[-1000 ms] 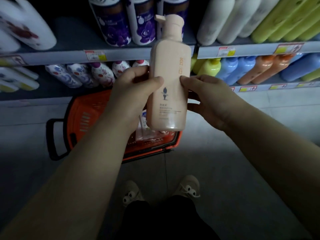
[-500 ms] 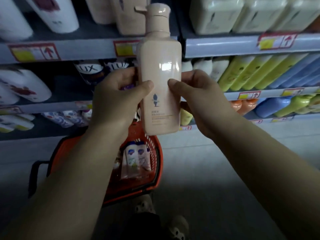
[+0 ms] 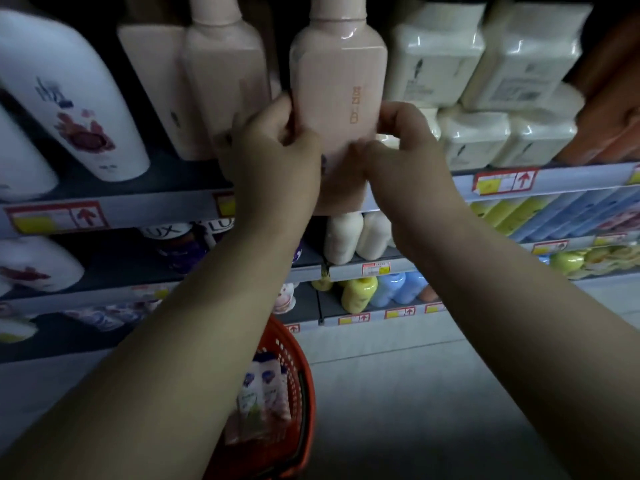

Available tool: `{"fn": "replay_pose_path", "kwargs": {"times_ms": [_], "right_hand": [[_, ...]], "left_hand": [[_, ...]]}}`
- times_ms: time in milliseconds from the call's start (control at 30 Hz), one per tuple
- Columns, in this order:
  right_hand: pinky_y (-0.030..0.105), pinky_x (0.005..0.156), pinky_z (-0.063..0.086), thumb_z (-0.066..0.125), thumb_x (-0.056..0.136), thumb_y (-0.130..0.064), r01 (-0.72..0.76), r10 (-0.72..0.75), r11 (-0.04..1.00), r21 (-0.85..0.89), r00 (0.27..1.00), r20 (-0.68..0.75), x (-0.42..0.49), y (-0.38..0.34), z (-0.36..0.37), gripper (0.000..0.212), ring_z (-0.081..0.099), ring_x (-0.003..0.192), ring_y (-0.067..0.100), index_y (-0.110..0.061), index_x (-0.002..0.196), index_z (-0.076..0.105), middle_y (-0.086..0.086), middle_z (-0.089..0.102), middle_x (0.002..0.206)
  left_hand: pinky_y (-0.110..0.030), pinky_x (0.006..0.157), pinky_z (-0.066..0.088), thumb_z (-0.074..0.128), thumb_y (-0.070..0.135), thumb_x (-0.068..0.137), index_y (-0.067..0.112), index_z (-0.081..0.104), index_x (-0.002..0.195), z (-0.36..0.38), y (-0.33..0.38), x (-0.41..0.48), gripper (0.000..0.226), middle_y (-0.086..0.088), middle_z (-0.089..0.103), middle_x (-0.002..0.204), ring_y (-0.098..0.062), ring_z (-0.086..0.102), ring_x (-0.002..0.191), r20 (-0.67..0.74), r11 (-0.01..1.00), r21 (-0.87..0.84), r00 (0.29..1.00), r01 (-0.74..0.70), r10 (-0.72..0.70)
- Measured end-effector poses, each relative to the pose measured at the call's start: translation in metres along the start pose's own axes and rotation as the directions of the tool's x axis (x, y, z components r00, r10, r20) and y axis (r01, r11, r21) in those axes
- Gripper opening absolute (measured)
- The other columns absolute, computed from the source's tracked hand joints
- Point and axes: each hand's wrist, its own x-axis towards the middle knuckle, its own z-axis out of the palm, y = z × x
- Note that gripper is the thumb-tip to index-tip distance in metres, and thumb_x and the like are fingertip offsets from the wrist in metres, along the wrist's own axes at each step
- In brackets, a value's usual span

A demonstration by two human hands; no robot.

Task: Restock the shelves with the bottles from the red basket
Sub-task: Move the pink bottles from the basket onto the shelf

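I hold the tall pale pink plastic bottle upright with both hands at the upper shelf. My left hand is curled round its left edge and my right hand pinches its right edge, thumb lying across the lower front. A column of orange characters runs down the bottle's face; I cannot read them. Its cap is cut off by the top of the view.

The bottle stands between the matching pink bottles on its left and the squat cream-white bottles stacked on its right, with a dark gap showing on its left side. Its base overlaps the grey shelf edge strip; I cannot tell whether it rests on the shelf.

Far left leans a white bottle with a red flower print. The strip carries red-and-yellow price tags with an upward arrow. One shelf down, dark bottles read "LUX", beside two plain cream bottles. Lower still are a yellow bottle and light blue bottles.

The red plastic basket sits on the pale grey floor under my left forearm, with wrapped white bottles with blue and green labels inside. The aisle is dim.
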Motion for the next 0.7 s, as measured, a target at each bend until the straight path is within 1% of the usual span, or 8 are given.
{"fn": "replay_pose_path", "kwargs": {"times_ms": [67,167,233,300,333,433,500,700], "right_hand": [[0.024,0.078,0.049,0.044,0.084,0.0,0.011,-0.011,1.0,0.013,1.0,0.008,0.011,0.002,0.007,0.025,0.058,0.099,0.024,-0.014,0.1,0.059,0.013,0.058,0.114],[0.039,0.089,0.052,0.038,0.078,-0.002,0.019,-0.02,0.999,0.04,1.0,0.021,0.025,0.007,0.019,0.036,0.057,0.102,0.028,-0.011,0.105,0.059,0.014,0.058,0.115],[0.039,0.086,0.052,0.036,0.072,-0.005,0.015,-0.016,0.998,0.055,1.0,0.021,0.031,0.01,0.025,0.039,0.058,0.1,0.03,-0.011,0.103,0.059,0.017,0.058,0.112],[0.035,0.08,0.049,0.036,0.072,-0.006,0.002,-0.004,0.996,0.084,1.0,0.026,0.037,0.017,0.029,0.039,0.058,0.096,0.029,-0.014,0.102,0.059,0.019,0.057,0.112],[0.036,0.082,0.049,0.038,0.072,-0.007,-0.005,0.002,0.995,0.098,1.0,0.03,0.04,0.021,0.031,0.04,0.058,0.098,0.027,-0.019,0.103,0.06,0.018,0.057,0.114],[0.049,0.096,0.048,0.04,0.069,-0.006,0.024,-0.025,0.994,0.103,1.0,0.016,0.046,0.038,0.038,0.048,0.056,0.111,0.027,-0.028,0.107,0.058,0.013,0.056,0.119],[0.051,0.095,0.048,0.04,0.065,-0.004,0.053,-0.055,0.995,0.079,0.998,0.014,0.049,0.045,0.043,0.051,0.054,0.113,0.03,-0.027,0.108,0.056,0.013,0.057,0.117],[0.047,0.103,0.045,0.048,0.064,-0.011,0.042,-0.043,0.996,0.08,0.999,0.016,0.061,0.048,0.054,0.076,0.051,0.124,0.024,-0.016,0.14,0.039,0.01,0.052,0.134]], "left_hand": [[-0.038,0.085,0.053,0.042,0.017,0.071,0.015,0.064,0.091,0.007,-0.004,0.012,0.03,-0.016,0.066,0.101,-0.025,0.062,0.086,0.005,1.0,-0.015,1.0,-0.004,0.005],[-0.05,0.092,0.052,0.045,0.017,0.073,0.026,0.06,0.119,0.014,-0.007,0.025,0.049,-0.003,0.066,0.116,-0.024,0.064,0.108,-0.016,0.999,0.039,1.0,-0.024,0.025],[-0.041,0.093,0.054,0.043,0.009,0.067,0.022,0.054,0.131,0.017,-0.004,0.03,0.067,-0.004,0.059,0.129,-0.02,0.059,0.118,-0.005,0.998,-0.06,1.0,0.011,-0.012],[-0.021,0.085,0.054,0.039,0.003,0.061,0.018,0.045,0.142,0.02,-0.002,0.031,0.082,-0.007,0.049,0.141,-0.016,0.052,0.125,0.044,0.979,-0.185,0.996,0.08,-0.073],[-0.018,0.087,0.053,0.038,0.004,0.06,0.019,0.042,0.144,0.021,-0.002,0.031,0.085,-0.006,0.046,0.144,-0.015,0.05,0.128,0.057,0.975,-0.199,0.994,0.1,-0.09],[-0.033,0.108,0.043,0.036,0.007,0.059,0.022,0.04,0.146,0.024,-0.009,0.032,0.088,-0.003,0.044,0.147,-0.012,0.045,0.133,0.068,0.972,-0.204,0.992,0.117,-0.105],[-0.038,0.11,0.041,0.035,0.006,0.059,0.024,0.037,0.147,0.024,-0.014,0.035,0.089,-0.003,0.044,0.147,-0.012,0.043,0.134,0.097,0.966,-0.213,0.987,0.148,-0.13],[-0.042,0.11,0.039,0.038,0.008,0.064,0.028,0.028,0.15,0.023,-0.014,0.041,0.089,0.003,0.035,0.153,-0.012,0.036,0.139,0.124,0.966,-0.178,0.978,0.186,-0.165]]}}
